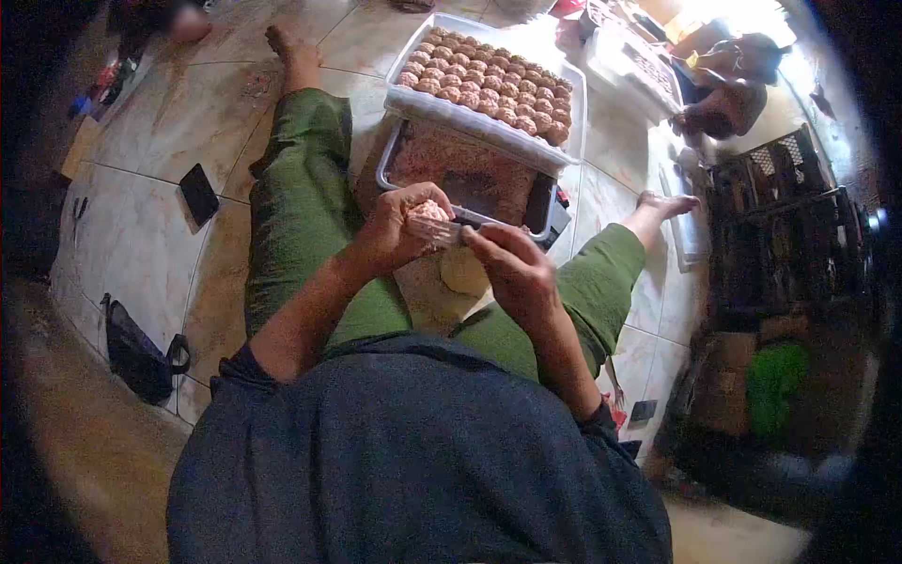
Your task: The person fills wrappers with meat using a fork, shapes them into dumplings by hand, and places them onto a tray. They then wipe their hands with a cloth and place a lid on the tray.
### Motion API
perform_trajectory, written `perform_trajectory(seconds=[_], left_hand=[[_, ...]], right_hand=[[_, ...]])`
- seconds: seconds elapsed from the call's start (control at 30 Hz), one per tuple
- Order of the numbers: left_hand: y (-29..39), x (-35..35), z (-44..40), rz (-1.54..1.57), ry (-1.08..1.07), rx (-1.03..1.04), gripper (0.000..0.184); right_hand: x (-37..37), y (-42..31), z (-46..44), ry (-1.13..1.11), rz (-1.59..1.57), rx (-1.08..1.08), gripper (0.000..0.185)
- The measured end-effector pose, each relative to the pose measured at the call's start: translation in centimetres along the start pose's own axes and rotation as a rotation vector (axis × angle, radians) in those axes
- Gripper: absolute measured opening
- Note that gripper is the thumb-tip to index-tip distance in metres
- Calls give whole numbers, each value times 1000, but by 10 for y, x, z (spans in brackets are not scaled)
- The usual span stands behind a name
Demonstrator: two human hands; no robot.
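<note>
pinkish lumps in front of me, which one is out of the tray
The pink lump in the left hand; the other lumps sit packed in rows in the clear tray.

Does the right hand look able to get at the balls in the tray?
Probably yes: the balls sit uncovered just past the open tub, though the right hand seems to hold something clear.

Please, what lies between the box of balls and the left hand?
Between the box and the left hand lies an open tub with pinkish mix, in the head view.
</note>
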State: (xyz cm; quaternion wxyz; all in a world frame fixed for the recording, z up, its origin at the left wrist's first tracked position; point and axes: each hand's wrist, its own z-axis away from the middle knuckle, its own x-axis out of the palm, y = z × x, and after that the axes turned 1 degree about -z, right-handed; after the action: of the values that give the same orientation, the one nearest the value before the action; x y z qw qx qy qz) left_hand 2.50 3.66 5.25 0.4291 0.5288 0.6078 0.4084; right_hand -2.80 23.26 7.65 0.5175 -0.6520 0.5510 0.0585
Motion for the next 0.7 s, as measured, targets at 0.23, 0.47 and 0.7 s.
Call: perform_trajectory(seconds=[0.23, 0.47, 0.7], left_hand=[[1, 0, 2, 4, 53, -58, 25], [-13, -1, 2, -8, 83, 32, 60], [-8, 8, -2, 149, 70, 28, 104]], right_hand=[[-4, -3, -9, 89, 31, -3, 28], [-18, 7, -9, -28, 13, 64, 26], [-10, 15, 6, 111, -77, 196, 26]])
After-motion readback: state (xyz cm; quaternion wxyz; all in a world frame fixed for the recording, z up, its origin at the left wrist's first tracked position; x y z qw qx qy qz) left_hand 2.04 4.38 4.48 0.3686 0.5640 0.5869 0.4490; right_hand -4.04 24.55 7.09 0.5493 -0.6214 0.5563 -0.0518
